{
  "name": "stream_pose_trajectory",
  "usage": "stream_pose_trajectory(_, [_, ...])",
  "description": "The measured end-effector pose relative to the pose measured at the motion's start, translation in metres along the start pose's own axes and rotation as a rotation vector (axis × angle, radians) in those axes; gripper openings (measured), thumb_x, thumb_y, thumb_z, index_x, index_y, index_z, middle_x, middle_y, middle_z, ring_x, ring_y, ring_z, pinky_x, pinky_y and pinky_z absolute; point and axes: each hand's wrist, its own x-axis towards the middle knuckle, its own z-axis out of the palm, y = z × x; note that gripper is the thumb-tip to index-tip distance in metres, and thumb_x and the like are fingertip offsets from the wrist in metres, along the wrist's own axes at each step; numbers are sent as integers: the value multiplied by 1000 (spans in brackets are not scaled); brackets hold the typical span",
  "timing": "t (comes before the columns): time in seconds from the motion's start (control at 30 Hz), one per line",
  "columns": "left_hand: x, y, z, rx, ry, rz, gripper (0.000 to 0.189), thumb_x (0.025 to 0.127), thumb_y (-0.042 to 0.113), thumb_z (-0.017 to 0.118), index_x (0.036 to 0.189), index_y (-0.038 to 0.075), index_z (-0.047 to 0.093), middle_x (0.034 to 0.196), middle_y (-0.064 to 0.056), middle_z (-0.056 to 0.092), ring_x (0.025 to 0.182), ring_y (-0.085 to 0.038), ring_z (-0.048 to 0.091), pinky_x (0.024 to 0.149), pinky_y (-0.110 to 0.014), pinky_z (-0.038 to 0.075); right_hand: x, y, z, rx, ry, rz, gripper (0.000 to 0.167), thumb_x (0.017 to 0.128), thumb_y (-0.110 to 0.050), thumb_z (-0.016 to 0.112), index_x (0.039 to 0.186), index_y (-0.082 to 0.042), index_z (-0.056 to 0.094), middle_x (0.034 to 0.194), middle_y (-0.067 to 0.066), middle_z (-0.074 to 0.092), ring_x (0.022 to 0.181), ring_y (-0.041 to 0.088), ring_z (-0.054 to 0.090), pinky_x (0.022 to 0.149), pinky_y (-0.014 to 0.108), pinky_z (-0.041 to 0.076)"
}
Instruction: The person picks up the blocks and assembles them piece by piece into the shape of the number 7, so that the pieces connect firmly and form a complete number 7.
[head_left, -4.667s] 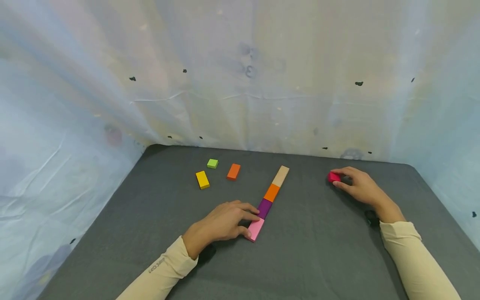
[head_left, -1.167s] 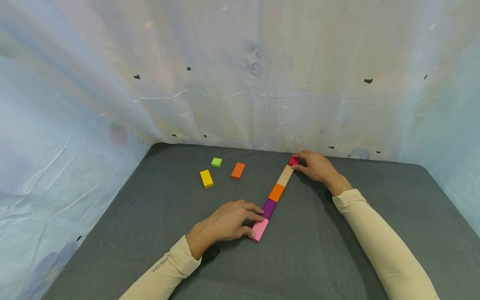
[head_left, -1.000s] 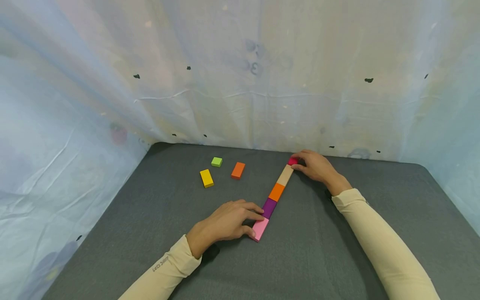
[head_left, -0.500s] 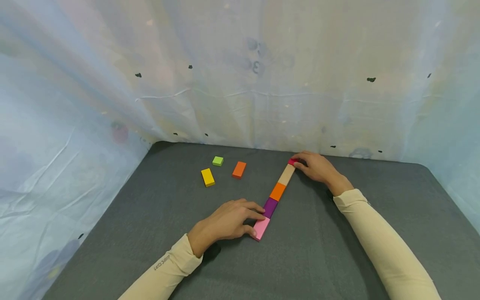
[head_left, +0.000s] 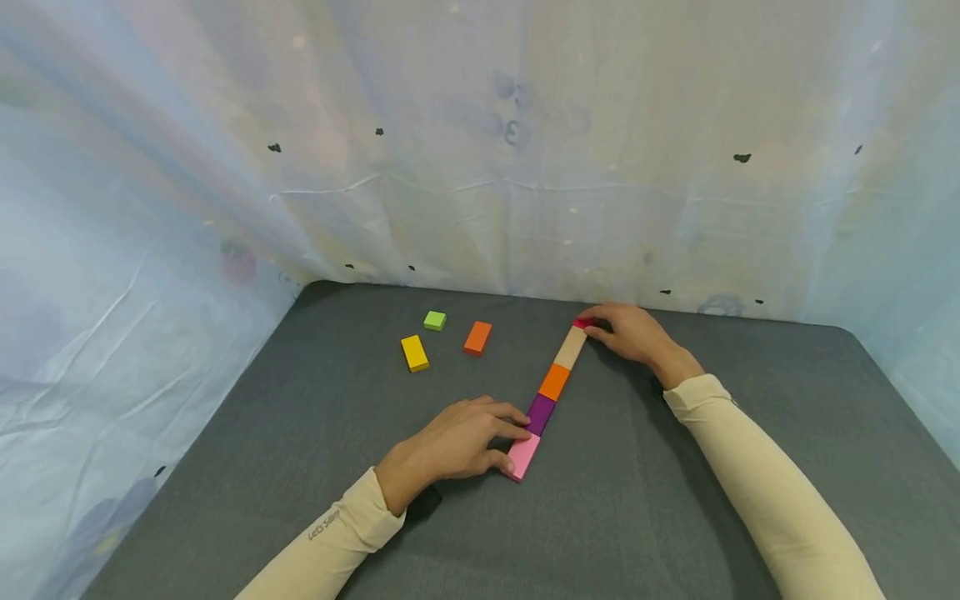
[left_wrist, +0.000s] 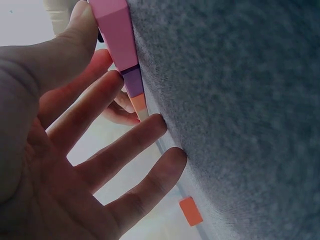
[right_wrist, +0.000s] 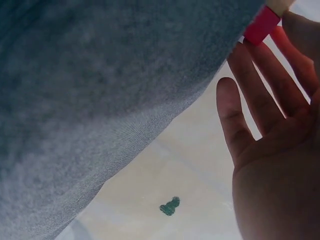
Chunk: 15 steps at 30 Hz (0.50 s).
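Observation:
A row of flat blocks slants across the dark grey table: a pink block [head_left: 524, 456] nearest, then purple [head_left: 541, 413], orange [head_left: 554, 382] and beige blocks [head_left: 571, 348], with a small red block [head_left: 580, 322] at the far end. My left hand [head_left: 459, 442] rests against the row's left side, thumb at the pink block and two fingertips near the pink-purple joint. Its fingers look fairly straight in the left wrist view. At the far end, my right hand [head_left: 632, 335] holds the red block between thumb and fingers, covering most of it; the thumb lies beside the beige block.
Left of the row lie a yellow block [head_left: 415, 353], a lime green block [head_left: 435, 321] and a separate red-orange block [head_left: 477, 338]. A pale curtain [head_left: 480, 167] hangs along the table's back and sides.
My right hand has brought the red block from the right to the row's far end, against the beige block. It then shifted only slightly. My left hand has stayed at the pink block.

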Motion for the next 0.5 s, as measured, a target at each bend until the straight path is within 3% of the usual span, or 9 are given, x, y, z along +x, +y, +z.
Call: stream_pose_trajectory(0.5, [0,7,0,30,16,-1,47,86,44,74,130,28,68,138,16,59,122,-12,57,100,-42,49,4,-6,3,-16,-6,-25,38,101,-31,59,137,-18,62,140,12,60,128,36,56,108,57,42])
